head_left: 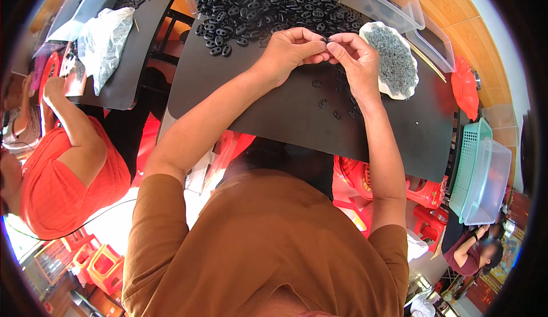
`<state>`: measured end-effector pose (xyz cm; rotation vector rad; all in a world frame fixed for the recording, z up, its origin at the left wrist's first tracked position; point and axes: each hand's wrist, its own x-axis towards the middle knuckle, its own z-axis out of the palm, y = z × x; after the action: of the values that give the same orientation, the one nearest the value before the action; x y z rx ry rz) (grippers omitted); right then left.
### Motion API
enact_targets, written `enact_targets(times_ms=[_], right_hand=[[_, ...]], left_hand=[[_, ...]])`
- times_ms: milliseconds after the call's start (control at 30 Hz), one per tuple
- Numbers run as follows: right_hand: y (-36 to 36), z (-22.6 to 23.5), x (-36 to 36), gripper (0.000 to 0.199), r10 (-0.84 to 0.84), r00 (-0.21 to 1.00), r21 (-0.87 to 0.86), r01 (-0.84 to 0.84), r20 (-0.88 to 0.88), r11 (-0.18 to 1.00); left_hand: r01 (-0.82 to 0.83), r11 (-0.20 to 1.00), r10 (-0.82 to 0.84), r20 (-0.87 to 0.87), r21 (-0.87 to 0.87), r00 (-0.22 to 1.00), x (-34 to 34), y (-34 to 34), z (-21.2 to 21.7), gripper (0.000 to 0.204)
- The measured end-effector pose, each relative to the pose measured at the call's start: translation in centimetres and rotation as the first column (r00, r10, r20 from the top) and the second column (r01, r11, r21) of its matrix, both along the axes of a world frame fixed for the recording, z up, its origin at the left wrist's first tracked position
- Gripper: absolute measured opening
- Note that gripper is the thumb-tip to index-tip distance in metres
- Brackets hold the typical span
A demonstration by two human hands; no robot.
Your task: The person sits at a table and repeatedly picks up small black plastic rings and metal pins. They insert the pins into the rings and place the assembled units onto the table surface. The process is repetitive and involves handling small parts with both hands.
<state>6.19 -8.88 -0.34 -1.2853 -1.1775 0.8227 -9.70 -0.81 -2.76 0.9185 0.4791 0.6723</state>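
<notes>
Covering the worktop is a flat black board [297,117], matte and dark, set in a crowded room with orange-tan wall panelling at the upper right and red plastic stools below. Over it the left hand [288,51] and right hand [357,60] meet, fingertips pinched together on one small black part [326,40], too tiny to make out further. One large heap of black oval pieces [262,0] lies at the board's far edge, just beyond the hands. One white dish [394,60] of small grey parts sits just beside the right hand. About five loose black pieces lie on the board under the right wrist. Two clear plastic bins [382,0] stand behind the dish. Two other people work nearby.
</notes>
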Motion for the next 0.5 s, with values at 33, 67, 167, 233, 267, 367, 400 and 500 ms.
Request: enact_targets(times_ms=[33,67,167,233,267,367,400,500], right_hand=[[0.0,0.0,0.0,0.014,0.009,1.0,-0.006,-0.009,-0.003,1.0],[-0.1,0.0,0.1,0.014,0.019,1.0,-0.013,-0.019,-0.006,1.0],[0.0,0.0,0.5,0.011,-0.004,0.999,0.023,0.006,-0.049,1.0],[0.1,0.2,1.0,0.007,-0.017,0.997,0.073,0.022,-0.07,0.997],[0.0,0.2,1.1,0.007,-0.016,0.999,0.056,0.019,-0.048,0.998],[-0.1,0.0,1.1,0.008,0.004,1.0,-0.01,-0.003,0.013,1.0],[-0.1,-0.1,1.2,0.008,0.024,0.999,-0.039,-0.022,0.034,0.999],[-0.2,0.1,1.3,0.009,0.035,0.998,-0.09,-0.031,0.051,0.995]], left_hand=[[-0.001,1.0,0.001,-0.016,0.013,1.0,0.0,0.0,0.0,0.009],[-0.001,1.0,0.002,-0.031,0.027,1.0,0.0,0.0,0.1,0.01],[0.014,0.962,0.013,-0.097,0.272,0.995,-0.3,0.4,1.2,0.012],[-0.055,0.825,0.213,-0.218,0.563,0.952,-1.1,2.0,1.3,0.015],[-0.063,0.713,0.33,-0.255,0.698,0.909,-1.6,2.5,1.2,0.015],[0.106,0.334,0.393,-0.24,0.937,0.888,-1.7,2.0,0.7,0.019],[0.161,0.21,0.378,-0.232,0.964,0.896,-1.5,1.7,0.7,0.019],[0.241,0.096,0.421,-0.259,0.966,0.869,-1.2,1.0,0.5,0.018]])
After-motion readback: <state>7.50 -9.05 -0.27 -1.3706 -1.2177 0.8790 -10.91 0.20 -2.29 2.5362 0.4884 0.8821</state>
